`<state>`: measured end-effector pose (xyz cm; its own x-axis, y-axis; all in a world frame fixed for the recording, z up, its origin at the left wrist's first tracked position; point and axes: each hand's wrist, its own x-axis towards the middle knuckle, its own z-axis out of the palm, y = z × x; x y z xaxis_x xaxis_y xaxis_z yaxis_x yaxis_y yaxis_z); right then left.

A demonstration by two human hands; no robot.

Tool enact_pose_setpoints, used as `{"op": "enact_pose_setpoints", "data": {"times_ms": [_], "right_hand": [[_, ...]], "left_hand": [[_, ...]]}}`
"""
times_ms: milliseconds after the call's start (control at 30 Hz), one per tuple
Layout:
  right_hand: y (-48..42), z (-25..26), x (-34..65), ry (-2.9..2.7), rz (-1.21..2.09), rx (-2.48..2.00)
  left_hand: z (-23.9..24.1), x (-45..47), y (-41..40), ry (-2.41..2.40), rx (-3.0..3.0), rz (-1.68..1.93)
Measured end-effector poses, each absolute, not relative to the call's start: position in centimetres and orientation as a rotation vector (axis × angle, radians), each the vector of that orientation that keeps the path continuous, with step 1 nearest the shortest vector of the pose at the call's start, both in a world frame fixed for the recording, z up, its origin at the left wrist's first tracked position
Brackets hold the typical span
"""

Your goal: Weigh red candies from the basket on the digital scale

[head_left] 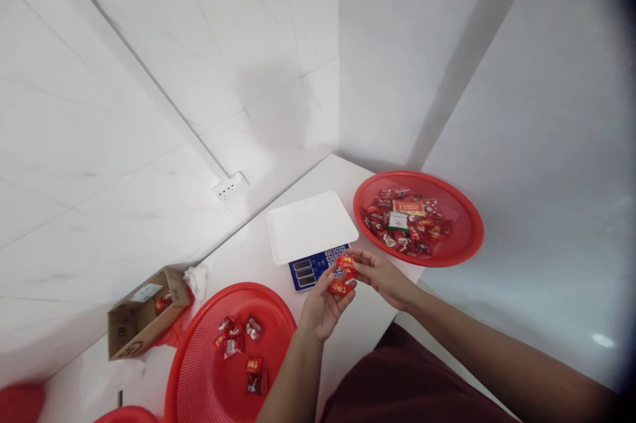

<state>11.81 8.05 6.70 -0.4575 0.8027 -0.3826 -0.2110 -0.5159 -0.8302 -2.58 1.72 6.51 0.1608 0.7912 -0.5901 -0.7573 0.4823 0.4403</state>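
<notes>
My left hand and my right hand meet in front of the scale, and both pinch small red wrapped candies. The left fingers hold a candy from below, the right fingers grip one from the right. Beyond the right hand, a red mesh tray carries a pile of red wrapped candies. To the lower left of the left hand, a second red mesh tray holds several loose candies.
A white-topped weighing scale with a blue keypad sits on the white table. An open cardboard box lies at the left. A wall socket sits above the table. Another red tray edge shows at the bottom.
</notes>
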Motion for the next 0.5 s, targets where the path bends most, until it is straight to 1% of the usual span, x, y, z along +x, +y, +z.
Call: {"op": "enact_pose_setpoints", "data": {"times_ms": [167,367,500], "right_hand": [[7.9,6.7,11.6,-1.021,2.043,-1.062],[7.7,6.1,10.8,-1.355,1.953,-1.057],[8.5,5.9,10.3,-1.327,1.958,-1.074]], "left_hand": [[6.8,-2.2,1.6,0.948,0.11,1.118],[6.5,-1.4,1.8,1.18,0.326,1.071],[5.8,-1.6,3.3,1.274,0.336,1.092]]}}
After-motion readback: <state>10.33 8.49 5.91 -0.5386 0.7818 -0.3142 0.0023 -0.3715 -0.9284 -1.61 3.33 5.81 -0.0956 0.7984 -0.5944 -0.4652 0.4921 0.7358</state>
